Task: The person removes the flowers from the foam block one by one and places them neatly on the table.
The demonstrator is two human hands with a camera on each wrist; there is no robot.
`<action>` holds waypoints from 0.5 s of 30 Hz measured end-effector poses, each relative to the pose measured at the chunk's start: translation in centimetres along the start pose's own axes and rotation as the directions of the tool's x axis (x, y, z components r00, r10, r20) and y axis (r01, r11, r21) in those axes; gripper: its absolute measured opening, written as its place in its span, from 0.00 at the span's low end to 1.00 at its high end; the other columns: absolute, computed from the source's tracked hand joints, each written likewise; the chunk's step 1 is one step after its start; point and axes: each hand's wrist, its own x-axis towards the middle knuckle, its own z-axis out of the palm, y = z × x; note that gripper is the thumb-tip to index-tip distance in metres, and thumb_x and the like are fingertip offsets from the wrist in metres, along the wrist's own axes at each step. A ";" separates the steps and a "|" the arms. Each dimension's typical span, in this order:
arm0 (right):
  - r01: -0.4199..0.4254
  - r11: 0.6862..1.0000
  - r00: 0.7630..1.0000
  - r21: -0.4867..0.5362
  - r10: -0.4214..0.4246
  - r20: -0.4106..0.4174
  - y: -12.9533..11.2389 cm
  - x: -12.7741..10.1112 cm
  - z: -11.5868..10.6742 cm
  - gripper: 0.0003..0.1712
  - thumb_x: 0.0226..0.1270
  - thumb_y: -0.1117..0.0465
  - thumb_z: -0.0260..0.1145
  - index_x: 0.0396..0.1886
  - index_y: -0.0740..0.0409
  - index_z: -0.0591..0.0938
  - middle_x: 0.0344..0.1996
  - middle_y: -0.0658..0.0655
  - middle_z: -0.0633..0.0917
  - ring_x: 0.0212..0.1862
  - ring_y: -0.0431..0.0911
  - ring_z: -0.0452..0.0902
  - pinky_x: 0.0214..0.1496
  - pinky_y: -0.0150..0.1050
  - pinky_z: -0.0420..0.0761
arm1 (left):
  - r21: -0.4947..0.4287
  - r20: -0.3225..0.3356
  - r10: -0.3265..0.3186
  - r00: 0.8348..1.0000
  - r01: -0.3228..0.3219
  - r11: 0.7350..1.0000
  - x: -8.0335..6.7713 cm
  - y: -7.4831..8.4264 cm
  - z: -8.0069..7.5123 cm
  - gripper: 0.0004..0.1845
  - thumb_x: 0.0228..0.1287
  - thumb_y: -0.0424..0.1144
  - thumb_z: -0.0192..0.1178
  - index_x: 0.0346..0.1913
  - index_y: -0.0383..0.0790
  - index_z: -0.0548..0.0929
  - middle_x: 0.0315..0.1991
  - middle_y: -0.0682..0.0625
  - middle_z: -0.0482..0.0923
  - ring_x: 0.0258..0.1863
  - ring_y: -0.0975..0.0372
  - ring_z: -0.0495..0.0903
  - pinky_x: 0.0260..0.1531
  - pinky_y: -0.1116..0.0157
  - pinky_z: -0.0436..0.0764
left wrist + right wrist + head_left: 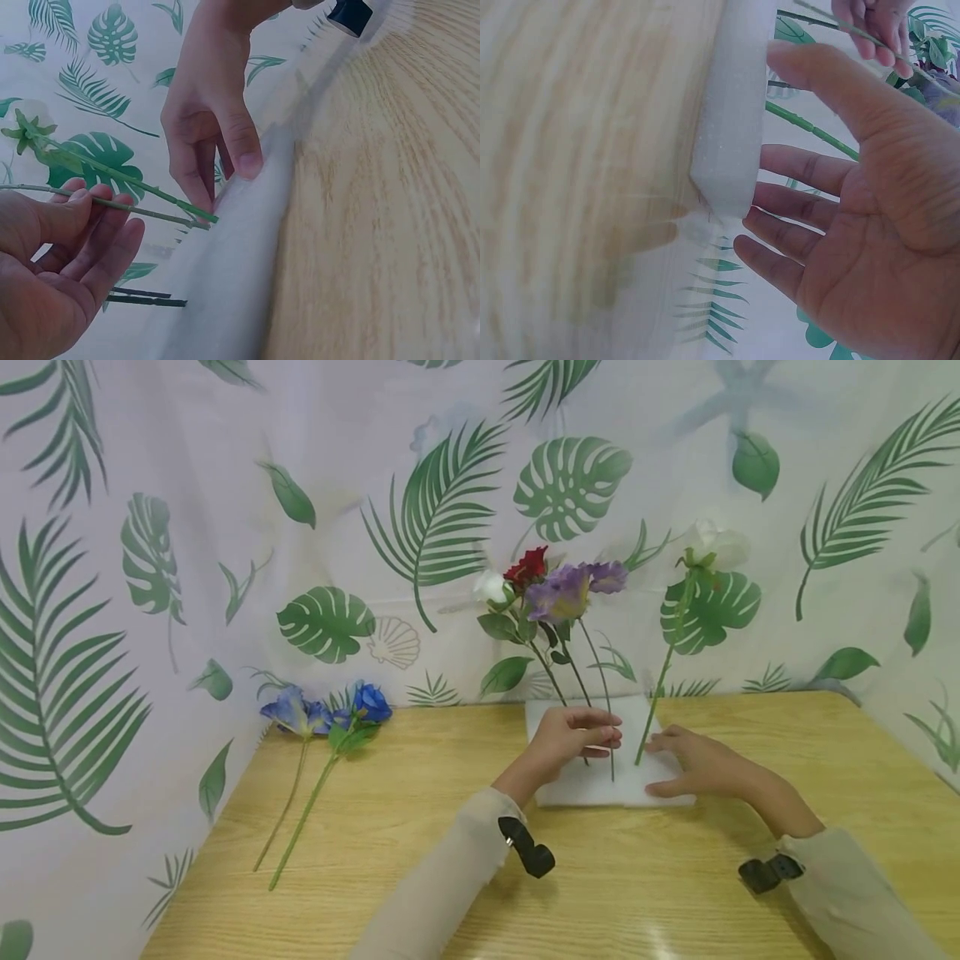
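Observation:
A white foam block (551, 792) lies on the table with several artificial flower stems standing at it. My left hand (562, 742) pinches the thin stem of a purple flower (561, 593) between thumb and fingers, its lower end at the foam in the left wrist view. Behind that hand rise a red rose (527, 566) and a white flower (491, 587) on dark stems. On the right a larger white flower (716, 545) leans on a green stem. My right hand (885, 225) is at the foam's right edge, fingers spread and gripping nothing.
Two blue artificial flowers lie on the wooden table (420, 843) at the left: a pale blue one (294, 712) and a deep blue rose (371, 702). A leaf-printed cloth (450, 410) hangs behind the table and along its left side.

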 end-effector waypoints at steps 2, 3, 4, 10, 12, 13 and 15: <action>-0.002 1.000 1.000 -0.003 0.002 -0.002 -0.1 0.1 0.0 0.41 0.56 0.43 0.78 0.58 0.70 0.82 0.60 0.76 0.77 0.58 0.68 0.78 0.58 0.64 0.80 | 0.014 0.011 0.009 1.000 -0.009 1.000 -0.1 0.4 -0.2 0.12 0.70 0.27 0.62 0.52 0.27 0.86 0.47 0.32 0.87 0.42 0.56 0.91 0.46 0.58 0.90; -0.002 1.000 1.000 -0.004 0.002 -0.002 -0.1 0.1 -0.1 0.41 0.56 0.43 0.78 0.58 0.69 0.82 0.60 0.76 0.77 0.58 0.68 0.78 0.58 0.64 0.80 | 0.019 0.016 0.014 1.000 -0.014 1.000 -0.2 0.5 -0.2 0.12 0.70 0.27 0.62 0.52 0.27 0.86 0.47 0.31 0.87 0.40 0.57 0.90 0.45 0.58 0.90; -0.005 1.000 1.000 -0.003 0.005 -0.002 -0.2 0.1 -0.1 0.41 0.56 0.42 0.79 0.58 0.69 0.82 0.59 0.75 0.77 0.58 0.68 0.78 0.59 0.64 0.80 | 0.025 0.021 0.018 1.000 -0.019 1.000 -0.2 0.7 -0.3 0.11 0.70 0.27 0.62 0.52 0.27 0.86 0.47 0.31 0.87 0.39 0.59 0.90 0.44 0.59 0.90; -0.007 1.000 1.000 0.008 0.007 -0.008 -0.2 0.0 0.0 0.40 0.55 0.43 0.79 0.58 0.70 0.82 0.58 0.74 0.78 0.56 0.67 0.79 0.58 0.63 0.80 | 0.080 0.048 0.040 0.998 -0.044 0.996 -0.5 1.6 -0.6 0.12 0.70 0.28 0.63 0.52 0.28 0.86 0.47 0.32 0.87 0.37 0.62 0.89 0.42 0.59 0.91; -0.002 1.000 1.000 0.009 0.002 -0.010 -0.1 0.0 0.0 0.40 0.55 0.44 0.79 0.57 0.70 0.82 0.57 0.75 0.78 0.56 0.67 0.79 0.58 0.64 0.80 | 0.101 0.058 0.051 0.997 -0.057 0.993 -0.7 1.8 -0.7 0.12 0.70 0.28 0.63 0.52 0.28 0.86 0.46 0.33 0.87 0.38 0.60 0.90 0.42 0.60 0.91; -0.004 1.000 1.000 0.011 0.004 -0.011 -0.1 0.0 0.1 0.40 0.55 0.43 0.79 0.57 0.69 0.82 0.57 0.74 0.78 0.56 0.67 0.79 0.58 0.63 0.80 | 0.108 0.063 0.055 0.997 -0.062 0.992 -0.8 1.9 -0.8 0.12 0.70 0.28 0.63 0.53 0.28 0.86 0.46 0.32 0.87 0.38 0.60 0.90 0.42 0.60 0.91; -0.002 1.000 1.000 0.009 0.002 -0.008 0.0 0.1 0.1 0.40 0.55 0.43 0.79 0.57 0.69 0.82 0.57 0.74 0.78 0.56 0.67 0.79 0.58 0.64 0.80 | 0.129 0.074 0.065 0.995 -0.074 0.989 -0.9 2.0 -1.0 0.12 0.70 0.29 0.63 0.53 0.28 0.86 0.47 0.33 0.87 0.39 0.60 0.90 0.42 0.61 0.91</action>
